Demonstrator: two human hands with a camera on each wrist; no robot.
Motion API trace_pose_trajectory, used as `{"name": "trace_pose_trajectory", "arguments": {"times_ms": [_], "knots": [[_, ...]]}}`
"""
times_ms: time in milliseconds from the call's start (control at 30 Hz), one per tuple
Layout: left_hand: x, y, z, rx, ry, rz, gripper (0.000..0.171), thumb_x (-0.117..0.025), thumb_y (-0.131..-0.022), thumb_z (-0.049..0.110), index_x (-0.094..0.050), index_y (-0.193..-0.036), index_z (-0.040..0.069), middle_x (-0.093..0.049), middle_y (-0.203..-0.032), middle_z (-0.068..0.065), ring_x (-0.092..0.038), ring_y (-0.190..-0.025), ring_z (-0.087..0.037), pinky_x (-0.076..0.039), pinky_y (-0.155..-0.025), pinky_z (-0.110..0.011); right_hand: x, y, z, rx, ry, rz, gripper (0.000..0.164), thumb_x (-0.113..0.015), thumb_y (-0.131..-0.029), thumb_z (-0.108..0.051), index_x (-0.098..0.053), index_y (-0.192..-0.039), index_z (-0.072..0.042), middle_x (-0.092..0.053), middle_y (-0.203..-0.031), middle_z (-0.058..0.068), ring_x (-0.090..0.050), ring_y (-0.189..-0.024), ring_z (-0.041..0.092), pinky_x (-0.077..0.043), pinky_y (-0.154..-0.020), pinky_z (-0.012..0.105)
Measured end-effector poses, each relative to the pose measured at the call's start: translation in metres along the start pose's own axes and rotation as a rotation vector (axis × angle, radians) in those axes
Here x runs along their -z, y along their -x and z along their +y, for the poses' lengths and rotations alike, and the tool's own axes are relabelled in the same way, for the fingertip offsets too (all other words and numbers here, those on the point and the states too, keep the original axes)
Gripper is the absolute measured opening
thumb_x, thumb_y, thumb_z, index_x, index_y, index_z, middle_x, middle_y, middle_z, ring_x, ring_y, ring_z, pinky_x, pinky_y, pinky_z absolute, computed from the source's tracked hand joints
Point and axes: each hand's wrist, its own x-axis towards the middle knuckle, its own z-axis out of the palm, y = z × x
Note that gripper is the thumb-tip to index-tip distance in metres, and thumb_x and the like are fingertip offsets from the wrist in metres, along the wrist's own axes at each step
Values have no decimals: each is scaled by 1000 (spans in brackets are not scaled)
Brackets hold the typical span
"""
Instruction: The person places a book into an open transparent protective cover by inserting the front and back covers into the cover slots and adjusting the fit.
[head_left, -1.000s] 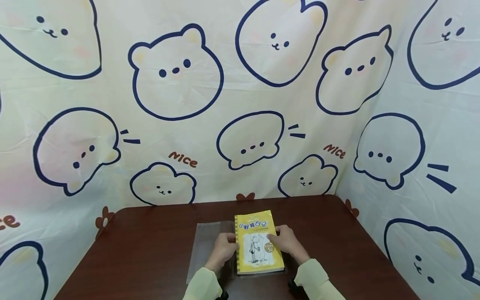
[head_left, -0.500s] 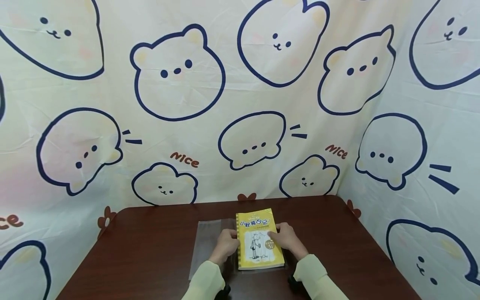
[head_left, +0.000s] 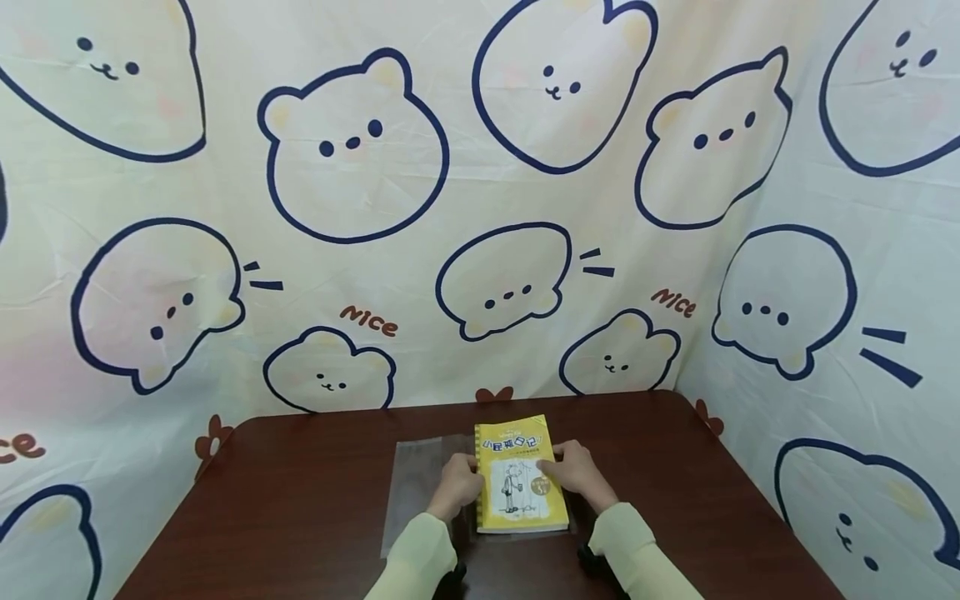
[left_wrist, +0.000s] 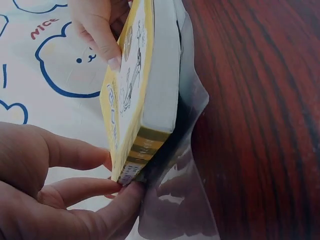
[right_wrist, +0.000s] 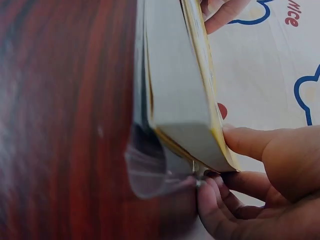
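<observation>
A thick yellow paperback book (head_left: pixel 519 492) with a cartoon figure on its cover lies face up over a clear plastic book cover (head_left: pixel 412 492). At its spine, the left hand (head_left: pixel 459 487) grips the edge with thumb and fingers. On the opposite side, the right hand (head_left: pixel 577 472) holds the long edge, thumb on top of the front cover. From the left wrist, the plastic sheet (left_wrist: pixel 172 200) bends beneath the spine, close to the fingertips. In the right wrist view, a clear flap (right_wrist: pixel 145 172) curls under the page block (right_wrist: pixel 177 75), by the right fingertips.
The dark brown wooden table (head_left: pixel 300 500) spreads around the book on both sides. Behind and to the right hangs a pale curtain (head_left: pixel 510 192) printed with cartoon animal heads. Dark bands (head_left: pixel 592 560) show at the wrists.
Both hands have moved the book slightly away from the person, toward the table's far edge. The grip on each side looks the same.
</observation>
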Motion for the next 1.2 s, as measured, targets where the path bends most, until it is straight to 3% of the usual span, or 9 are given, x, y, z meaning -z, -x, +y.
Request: {"name": "trace_pose_trajectory", "arguments": {"times_ms": [233, 733, 967, 1200], "knots": [[-3, -4, 2, 5, -44, 10, 24, -51, -83, -8, -63, -103, -10, -58, -73, -11, -42, -51, -15, -33, -43, -25, 3, -6, 0, -10, 26, 10, 38, -71, -87, -23, -67, -113, 4, -65, -78, 7, -63, -60, 14, -52, -55, 28], [-3, -3, -1, -6, -52, -18, 16, -54, -84, -1, -62, -97, -7, -55, -72, -10, -39, -49, -14, -33, -44, -26, 6, -14, 2, -34, 61, 13, 29, -74, -84, -20, -68, -102, 2, -64, -74, 7, -63, -59, 15, -52, -53, 28], [-4, -1, -5, -15, -54, -17, 21, -57, -83, 0, -61, -102, -9, -56, -77, -11, -44, -53, -16, -36, -46, -28, 4, -12, 3, -46, 29, -7, 33, -74, -84, -20, -68, -107, 2, -65, -78, 8, -64, -61, 16, -53, -55, 28], [-5, -2, -4, -80, -80, -53, 23, -63, -80, -2, -62, -101, -8, -61, -77, -10, -56, -60, -17, -44, -50, -28, 7, -12, 2, -31, 18, 7, 36, -75, -84, -18, -67, -112, 2, -65, -82, 8, -64, -63, 16, -54, -57, 28]]}}
